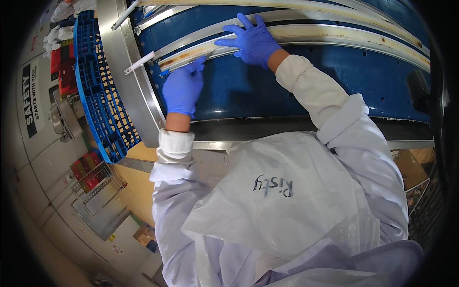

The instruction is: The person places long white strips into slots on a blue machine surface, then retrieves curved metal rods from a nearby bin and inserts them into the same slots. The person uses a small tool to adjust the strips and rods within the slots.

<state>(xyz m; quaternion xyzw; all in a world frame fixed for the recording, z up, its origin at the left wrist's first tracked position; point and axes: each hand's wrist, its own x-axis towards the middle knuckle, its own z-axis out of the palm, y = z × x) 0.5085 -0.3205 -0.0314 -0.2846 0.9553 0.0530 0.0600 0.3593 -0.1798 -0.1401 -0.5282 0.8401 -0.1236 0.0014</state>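
Both my hands wear blue gloves and reach over a blue conveyor belt (248, 91). My left hand (183, 88) pinches the near end of a long stained off-white guide rail (334, 34) that runs across the belt. My right hand (253, 40) lies flat on the same rail a little further along, fingers spread. A second rail (306, 6) curves above it. White sleeves and a clear plastic apron (282, 196) cover my arms and front.
A steel frame edge (136, 91) borders the belt on the left, with a blue plastic crate (98, 81) beside it. A white rod (139, 62) sticks out leftward. Wall posters, a steel rack and red boxes lie at the far left.
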